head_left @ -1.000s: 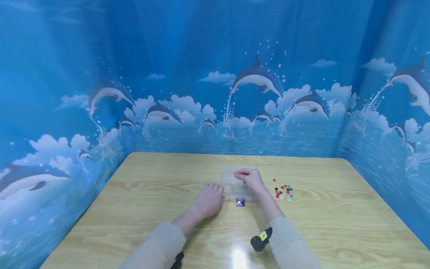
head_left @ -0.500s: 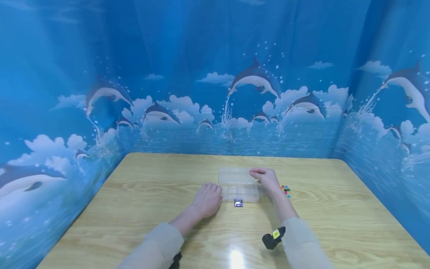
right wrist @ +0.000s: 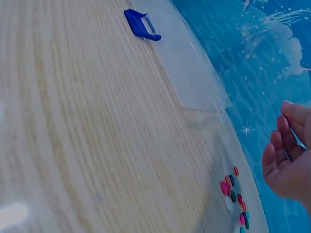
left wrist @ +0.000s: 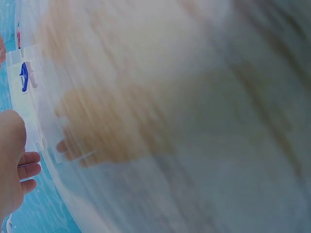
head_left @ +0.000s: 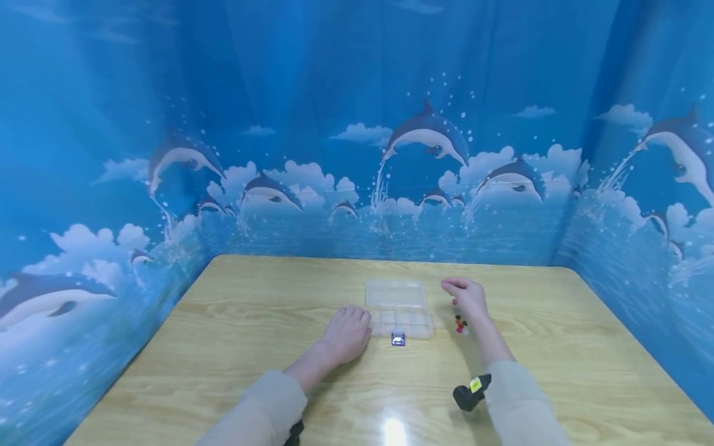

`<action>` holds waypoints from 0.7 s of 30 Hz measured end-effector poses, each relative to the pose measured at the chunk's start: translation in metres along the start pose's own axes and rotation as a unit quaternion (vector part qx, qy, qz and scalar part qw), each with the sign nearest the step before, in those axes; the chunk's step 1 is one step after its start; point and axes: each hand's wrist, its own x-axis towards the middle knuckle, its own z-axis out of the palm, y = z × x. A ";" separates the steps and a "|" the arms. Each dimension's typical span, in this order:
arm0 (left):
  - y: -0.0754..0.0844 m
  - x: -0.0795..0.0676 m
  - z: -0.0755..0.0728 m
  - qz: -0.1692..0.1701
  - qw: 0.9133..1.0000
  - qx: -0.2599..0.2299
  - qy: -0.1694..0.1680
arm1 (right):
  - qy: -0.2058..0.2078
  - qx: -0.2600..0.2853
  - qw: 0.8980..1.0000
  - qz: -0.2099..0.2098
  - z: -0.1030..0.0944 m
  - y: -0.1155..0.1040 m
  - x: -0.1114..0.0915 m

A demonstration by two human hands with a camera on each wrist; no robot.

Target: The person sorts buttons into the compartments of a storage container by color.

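A clear plastic compartment box [head_left: 415, 330] stands mid-table with its lid [head_left: 396, 293] laid back and a blue latch [head_left: 398, 339] at the front. Beside its left side rests my left hand [head_left: 346, 334], fingers loosely bent. In the left wrist view those fingers [left wrist: 30, 170] lie at the box's corner. My right hand [head_left: 470, 300] hovers to the right of the box, over small coloured round buttons [head_left: 459, 325], partly covering them. Its thumb and index tips come together, and the right wrist view shows nothing visible between the fingers [right wrist: 286, 138].
The wooden table [head_left: 268, 297] reaches back to a blue dolphin-print curtain [head_left: 312, 124], which also encloses both sides. Several buttons [right wrist: 234, 194] are scattered on the tabletop in the right wrist view. A black wrist camera [head_left: 468, 396] sits at the right sleeve.
My right hand has moved rightward from above the lid to the scattered buttons, uncovering the lid and compartments. The left hand has stayed beside the box.
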 end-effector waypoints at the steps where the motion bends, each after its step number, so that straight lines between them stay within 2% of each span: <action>1: 0.000 0.000 0.000 0.000 1.000 0.002 -0.001 | 0.012 -0.002 1.000 0.002 -0.001 0.001 0.000; 7: 0.001 0.000 0.000 -0.002 1.000 0.002 -0.007 | 0.030 0.027 0.999 0.025 -0.009 0.005 0.000; 14: 0.000 0.000 0.000 -0.004 1.000 0.003 -0.015 | 0.049 0.019 0.998 0.036 -0.017 0.017 0.004; 21: 0.000 0.001 0.000 -0.003 1.000 0.007 -0.010 | 0.039 0.013 0.999 0.035 -0.022 0.027 0.006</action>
